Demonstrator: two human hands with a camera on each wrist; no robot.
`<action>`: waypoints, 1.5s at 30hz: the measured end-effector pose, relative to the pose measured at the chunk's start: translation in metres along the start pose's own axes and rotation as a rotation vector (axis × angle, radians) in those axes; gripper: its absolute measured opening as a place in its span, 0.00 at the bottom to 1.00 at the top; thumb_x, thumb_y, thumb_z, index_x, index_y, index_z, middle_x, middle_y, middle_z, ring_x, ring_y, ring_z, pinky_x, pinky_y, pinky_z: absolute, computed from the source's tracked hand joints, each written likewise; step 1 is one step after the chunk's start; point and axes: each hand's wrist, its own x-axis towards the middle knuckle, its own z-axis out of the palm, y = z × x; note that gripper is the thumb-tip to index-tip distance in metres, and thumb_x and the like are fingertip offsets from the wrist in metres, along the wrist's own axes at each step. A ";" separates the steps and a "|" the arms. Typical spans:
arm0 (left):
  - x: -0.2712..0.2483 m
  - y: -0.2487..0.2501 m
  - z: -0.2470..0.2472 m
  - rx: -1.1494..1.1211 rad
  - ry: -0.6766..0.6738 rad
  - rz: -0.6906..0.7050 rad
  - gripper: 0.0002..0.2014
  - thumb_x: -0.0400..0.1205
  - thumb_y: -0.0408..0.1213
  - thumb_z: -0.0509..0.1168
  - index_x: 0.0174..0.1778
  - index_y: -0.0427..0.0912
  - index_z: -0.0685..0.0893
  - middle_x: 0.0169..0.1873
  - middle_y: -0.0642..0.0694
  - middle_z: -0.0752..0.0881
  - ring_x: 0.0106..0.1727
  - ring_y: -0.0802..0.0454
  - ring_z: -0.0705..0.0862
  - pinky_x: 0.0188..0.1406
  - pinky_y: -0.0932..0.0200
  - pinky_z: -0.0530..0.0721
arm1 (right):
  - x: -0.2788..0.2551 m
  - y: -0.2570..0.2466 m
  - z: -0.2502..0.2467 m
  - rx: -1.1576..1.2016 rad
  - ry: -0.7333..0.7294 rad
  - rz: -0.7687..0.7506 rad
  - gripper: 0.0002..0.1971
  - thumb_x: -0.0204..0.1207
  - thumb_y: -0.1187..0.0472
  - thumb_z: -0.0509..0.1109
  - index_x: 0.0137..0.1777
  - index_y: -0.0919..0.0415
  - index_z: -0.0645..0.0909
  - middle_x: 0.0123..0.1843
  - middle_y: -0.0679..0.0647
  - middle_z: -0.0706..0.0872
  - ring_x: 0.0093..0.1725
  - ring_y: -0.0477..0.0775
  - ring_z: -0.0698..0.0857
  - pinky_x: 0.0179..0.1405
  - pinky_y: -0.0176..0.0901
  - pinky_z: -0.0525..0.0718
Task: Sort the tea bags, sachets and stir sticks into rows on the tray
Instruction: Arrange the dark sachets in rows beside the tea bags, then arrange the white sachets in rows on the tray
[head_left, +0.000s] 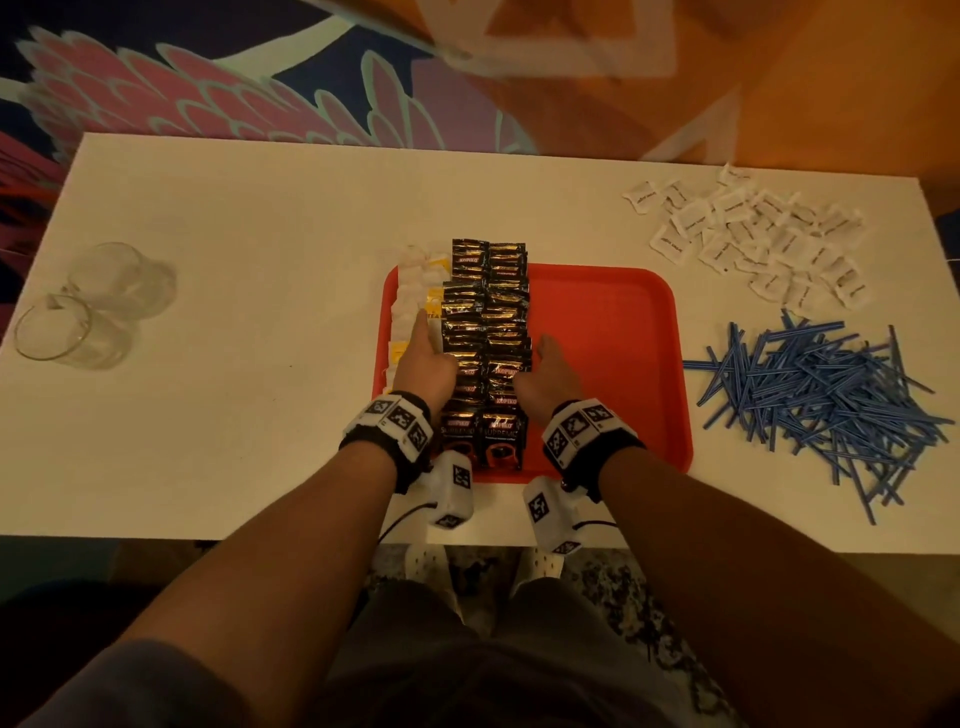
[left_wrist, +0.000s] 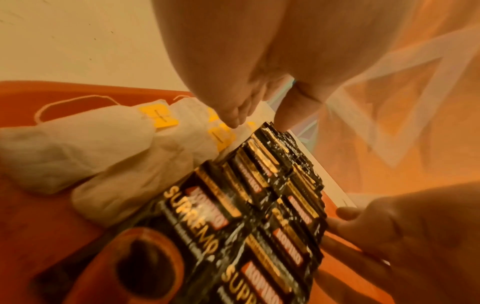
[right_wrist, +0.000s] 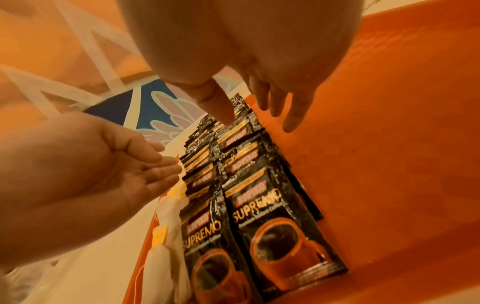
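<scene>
Both grips wide, holding nothing: left hand (head_left: 423, 364) flat against the left flank of the coffee sachets (head_left: 488, 332), right hand (head_left: 548, 376) flat against the right flank. Two shingled black rows on the red tray (head_left: 613, 332), far ends overhanging its rim. Tea bags (head_left: 413, 301) squeezed just left, some off the tray edge. Likely trouble: too hard a squeeze buckling the slick rows, or shoving tea bags onto the bench (head_left: 234, 415). White sachets (head_left: 753, 239) and sticks (head_left: 826, 400) unsorted at right.

Dim, warm orange light throughout; the wrist views are soft and blurred, and the table (head_left: 234, 218) edges bow outward.
</scene>
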 end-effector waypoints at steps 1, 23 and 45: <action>0.004 0.004 -0.001 -0.017 -0.034 -0.010 0.35 0.76 0.28 0.60 0.77 0.64 0.68 0.59 0.55 0.84 0.54 0.48 0.87 0.60 0.34 0.86 | 0.002 0.000 0.001 0.015 -0.012 0.000 0.23 0.77 0.67 0.66 0.71 0.51 0.68 0.57 0.50 0.84 0.49 0.49 0.84 0.44 0.47 0.86; 0.012 0.030 -0.010 0.248 0.128 0.184 0.25 0.85 0.25 0.60 0.79 0.45 0.71 0.72 0.48 0.77 0.69 0.56 0.76 0.68 0.65 0.71 | -0.046 0.025 -0.050 -0.024 0.144 0.060 0.26 0.79 0.65 0.65 0.77 0.53 0.69 0.74 0.51 0.77 0.56 0.47 0.78 0.37 0.29 0.73; 0.150 0.145 0.343 1.270 -0.155 0.346 0.34 0.82 0.56 0.67 0.81 0.47 0.67 0.82 0.35 0.59 0.80 0.29 0.60 0.76 0.37 0.70 | 0.010 0.152 -0.264 0.036 0.107 0.008 0.08 0.81 0.66 0.65 0.54 0.53 0.81 0.50 0.44 0.81 0.52 0.45 0.80 0.44 0.22 0.74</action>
